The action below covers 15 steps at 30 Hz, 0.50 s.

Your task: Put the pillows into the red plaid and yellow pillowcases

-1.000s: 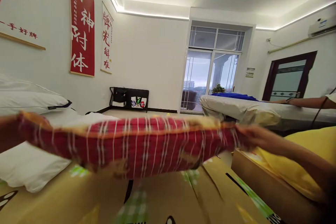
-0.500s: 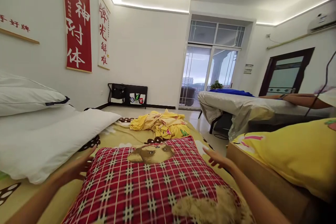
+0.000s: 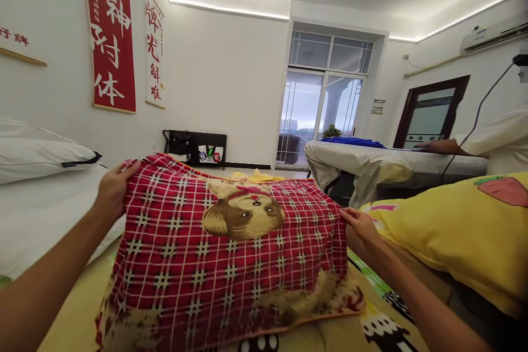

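On the yellow bed the red plaid cushion, flat a moment ago, now tilts up with its near edge on the sheet, so I have it lifted. My left hand grips its far left corner, my right hand its right edge

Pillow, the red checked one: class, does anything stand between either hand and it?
Nothing visible does. The left hand holds the pillow at its far left corner, and the right hand holds its right edge. Both touch the cloth directly.
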{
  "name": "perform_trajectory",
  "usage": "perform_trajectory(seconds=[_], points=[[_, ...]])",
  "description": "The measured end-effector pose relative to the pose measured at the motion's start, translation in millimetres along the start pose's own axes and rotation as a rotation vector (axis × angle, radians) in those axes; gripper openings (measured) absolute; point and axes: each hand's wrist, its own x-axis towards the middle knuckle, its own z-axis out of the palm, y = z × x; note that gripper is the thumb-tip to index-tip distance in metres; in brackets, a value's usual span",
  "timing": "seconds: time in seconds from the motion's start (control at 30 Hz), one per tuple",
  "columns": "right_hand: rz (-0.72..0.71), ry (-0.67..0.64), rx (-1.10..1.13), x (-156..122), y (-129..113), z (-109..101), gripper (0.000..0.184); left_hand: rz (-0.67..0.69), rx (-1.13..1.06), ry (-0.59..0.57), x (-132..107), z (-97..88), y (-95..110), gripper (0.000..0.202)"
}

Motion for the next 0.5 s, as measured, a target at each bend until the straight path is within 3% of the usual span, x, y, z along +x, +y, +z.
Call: perform_trajectory(seconds=[0.1,0.17,0.23,0.3,0.4,0.43,0.5], points=[[-0.003,-0.206,-0.059,-14.2,-15.2,-34.9,0.054,0.098,-0.023,-0.042,-5.7,-19.3,16.5,0.018],[-0.012,-0.463,-0.135,-27.4,-26.7,-50.5,0.044,-0.031,0.112,-0.079,-13.9,-37.3,16.6,0.026],[-0.041,-0.595,-0.188,-37.3,-39.5,-57.0,0.042,-0.198,0.266,-0.087,-21.9,-55.3,12.4,0.033],[-0.098,-0.469,-0.192,-40.7,-52.1,-54.9,0.059,-0.256,0.319,-0.021,-26.5,-72.1,8.3,0.029],[-0.229,-0.150,-0.169,-33.4,-66.7,-42.5,0.079,-0.184,0.260,0.118,-22.4,-97.0,7.1,0.014],[-0.275,-0.093,-0.192,-28.2,-70.7,-37.6,0.073,-0.146,0.242,0.122,-17.9,-104.4,8.7,0.013],[-0.341,-0.104,-0.410,-14.5,-80.9,-29.2,0.046,-0.067,0.251,0.068,-5.6,-112.3,16.6,0.020]])
